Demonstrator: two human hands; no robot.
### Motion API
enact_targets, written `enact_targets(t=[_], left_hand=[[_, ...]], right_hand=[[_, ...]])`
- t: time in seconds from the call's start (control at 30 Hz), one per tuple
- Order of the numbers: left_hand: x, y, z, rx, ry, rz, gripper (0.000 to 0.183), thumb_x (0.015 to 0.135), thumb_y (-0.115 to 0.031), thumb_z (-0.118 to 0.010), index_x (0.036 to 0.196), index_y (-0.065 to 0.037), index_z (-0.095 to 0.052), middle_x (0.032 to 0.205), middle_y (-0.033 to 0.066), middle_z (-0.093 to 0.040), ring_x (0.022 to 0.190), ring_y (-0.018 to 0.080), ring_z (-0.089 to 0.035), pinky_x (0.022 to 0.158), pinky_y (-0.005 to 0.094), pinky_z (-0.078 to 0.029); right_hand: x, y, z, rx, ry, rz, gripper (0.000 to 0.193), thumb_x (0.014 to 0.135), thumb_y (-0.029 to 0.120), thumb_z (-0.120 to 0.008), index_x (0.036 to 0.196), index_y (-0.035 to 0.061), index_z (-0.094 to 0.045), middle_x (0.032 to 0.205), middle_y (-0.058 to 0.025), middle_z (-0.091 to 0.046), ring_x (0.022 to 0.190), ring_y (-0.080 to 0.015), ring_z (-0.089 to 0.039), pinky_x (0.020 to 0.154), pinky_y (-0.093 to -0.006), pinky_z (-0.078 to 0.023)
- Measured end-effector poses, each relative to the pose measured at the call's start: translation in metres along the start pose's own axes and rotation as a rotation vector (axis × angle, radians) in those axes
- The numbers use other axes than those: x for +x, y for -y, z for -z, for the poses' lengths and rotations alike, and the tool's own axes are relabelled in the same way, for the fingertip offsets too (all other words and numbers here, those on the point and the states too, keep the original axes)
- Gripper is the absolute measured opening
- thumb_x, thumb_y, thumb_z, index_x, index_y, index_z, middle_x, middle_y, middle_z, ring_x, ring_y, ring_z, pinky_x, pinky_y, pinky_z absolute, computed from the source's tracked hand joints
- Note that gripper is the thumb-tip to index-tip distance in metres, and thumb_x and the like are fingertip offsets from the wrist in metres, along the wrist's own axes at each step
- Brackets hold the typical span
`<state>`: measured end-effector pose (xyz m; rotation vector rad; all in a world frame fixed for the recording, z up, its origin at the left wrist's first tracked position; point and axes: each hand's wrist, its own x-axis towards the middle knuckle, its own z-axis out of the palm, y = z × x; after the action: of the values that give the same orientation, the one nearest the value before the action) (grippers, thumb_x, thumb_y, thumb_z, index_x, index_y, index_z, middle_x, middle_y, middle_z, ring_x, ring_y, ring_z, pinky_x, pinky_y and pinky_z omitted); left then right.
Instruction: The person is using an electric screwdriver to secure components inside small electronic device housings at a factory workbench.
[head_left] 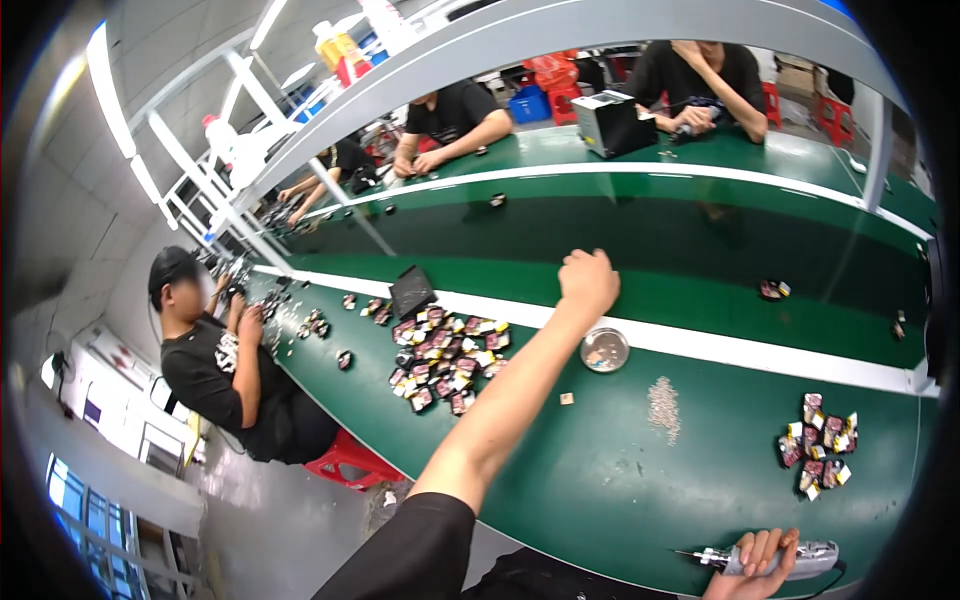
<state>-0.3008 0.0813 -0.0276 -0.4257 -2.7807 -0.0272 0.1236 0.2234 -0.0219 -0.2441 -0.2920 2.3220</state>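
My left arm stretches out across the bench, and my left hand (589,283) hangs over the green conveyor belt just past the white rail. Its fingers are curled closed, and what they hold, if anything, is hidden. At the lower right my right hand (762,562) grips a grey electric screwdriver (812,560), its thin bit pointing left. Below my left hand sits a round metal dish (605,350) with small bits inside. A spread of tiny screws (663,408) lies right of the dish, and a small tan square piece (567,398) lies left of it.
Many small black-and-maroon parts with yellow-white tags (445,355) are heaped left of my arm; a smaller group (818,445) lies right. A black tray (411,291) touches the white rail (730,350). A co-worker (235,370) sits left; others work across the belt.
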Motion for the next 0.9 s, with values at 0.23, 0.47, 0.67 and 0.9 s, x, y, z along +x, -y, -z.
enact_targets(t=[0.23, 0.47, 0.67, 0.9], left_hand=[[-0.020, 0.021, 0.016, -0.226, -0.110, -0.143, 0.031, 0.074, -0.011, -0.063, 0.101, 0.002, -0.054, 0.096, 0.0210, -0.056, 0.093, 0.0358, -0.057, 0.075, 0.0438, -0.053], [-0.180, -0.077, 0.105, -0.728, 0.011, -0.820, 0.032, 0.076, -0.007, -0.062, 0.104, 0.005, -0.053, 0.098, 0.0154, -0.053, 0.092, 0.0301, -0.054, 0.080, 0.0372, -0.049], [-0.261, -0.085, 0.122, -0.633, 0.172, -1.210, 0.046, 0.075, -0.009, -0.059, 0.117, 0.010, -0.053, 0.119, 0.0147, -0.053, 0.101, 0.0257, -0.053, 0.084, 0.0322, -0.051], [-0.262, -0.108, 0.138, -0.687, 0.385, -1.285, 0.042, 0.074, -0.008, -0.059, 0.112, 0.008, -0.057, 0.116, 0.0137, -0.055, 0.101, 0.0246, -0.054, 0.080, 0.0283, -0.053]], right_hand=[[-0.001, -0.004, -0.001, 0.026, 0.015, -0.047, 0.013, 0.091, 0.014, -0.056, 0.086, 0.0016, -0.057, 0.055, 0.0013, -0.039, 0.050, -0.0094, -0.034, 0.053, -0.0260, -0.029], [-0.005, 0.007, -0.008, -0.070, -0.039, -0.020, 0.012, 0.093, 0.014, -0.054, 0.088, 0.0033, -0.054, 0.058, 0.0016, -0.037, 0.050, -0.0089, -0.032, 0.054, -0.0254, -0.029], [-0.029, 0.010, -0.013, -0.208, -0.206, -0.077, 0.015, 0.093, 0.018, -0.052, 0.082, 0.0084, -0.050, 0.056, 0.0027, -0.033, 0.047, -0.0085, -0.030, 0.050, -0.0242, -0.029], [-0.064, 0.018, -0.014, -0.182, -0.246, -0.134, 0.012, 0.093, 0.018, -0.052, 0.085, 0.0093, -0.049, 0.058, 0.0023, -0.036, 0.048, -0.0095, -0.035, 0.052, -0.0255, -0.033]])
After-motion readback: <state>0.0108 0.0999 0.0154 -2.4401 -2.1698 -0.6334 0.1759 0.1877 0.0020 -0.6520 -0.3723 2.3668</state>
